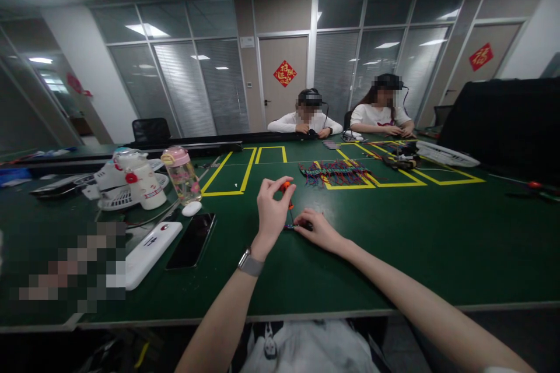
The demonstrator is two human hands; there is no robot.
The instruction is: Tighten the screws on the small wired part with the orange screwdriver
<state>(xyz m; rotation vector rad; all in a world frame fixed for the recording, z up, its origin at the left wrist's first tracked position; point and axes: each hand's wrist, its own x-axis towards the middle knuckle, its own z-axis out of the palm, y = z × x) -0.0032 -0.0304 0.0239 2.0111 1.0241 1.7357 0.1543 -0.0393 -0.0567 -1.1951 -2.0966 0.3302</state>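
Note:
My left hand (273, 210), with a watch on its wrist, is closed around the orange handle of a small screwdriver (291, 206). The screwdriver stands nearly upright, and its thin shaft points down at a small dark part (289, 227) on the green table. Pressed against that part from the right are the fingers of my right hand (321, 229), which rests low on the tabletop. The part is mostly covered, so its exact kind cannot be made out. Beyond my hands lies a row of small green pieces with red and blue wires (336, 172).
A black phone (191, 242), a long white case (153, 256), a pink-lidded bottle (181, 175) and a white jug (146, 185) stand or lie to the left. Yellow tape (249, 170) marks the green table (415, 256). Two people sit across it. A dark screen (503, 128) rises at right.

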